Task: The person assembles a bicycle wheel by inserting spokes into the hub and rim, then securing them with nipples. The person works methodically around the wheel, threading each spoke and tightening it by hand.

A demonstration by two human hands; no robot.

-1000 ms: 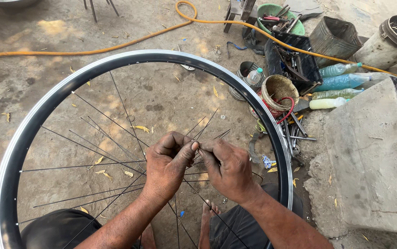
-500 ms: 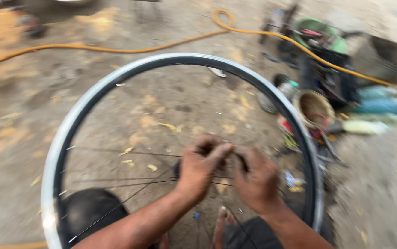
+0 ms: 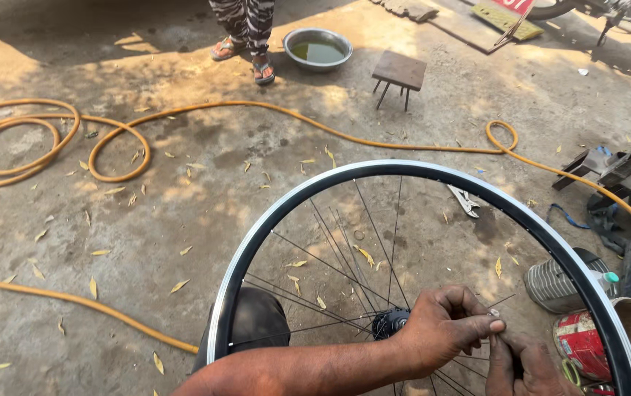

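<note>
Sunlit concrete floor [image 3: 183, 220], orange hose [image 3: 110, 147] at 10 o'clock. Left hand [image 3: 444, 326], right hand [image 3: 524, 367] pinching spoke [image 3: 502, 301] beside hub [image 3: 390, 321]; best kept straight, rim [image 3: 271, 220] steady.

Your wheel stands in front of you, with the yard spread out behind it.

Your left hand [image 3: 444, 326] and right hand [image 3: 524, 367] meet inside the wheel rim [image 3: 403, 170], just right of the hub [image 3: 390, 321]. Pliers [image 3: 466, 199] lie behind the rim. A hose [image 3: 205, 110] runs across farther back. A stool [image 3: 399, 73] sits behind the hose, with a bowl [image 3: 318, 48] to its left. Cans [image 3: 579, 334] stand to your right.
</note>
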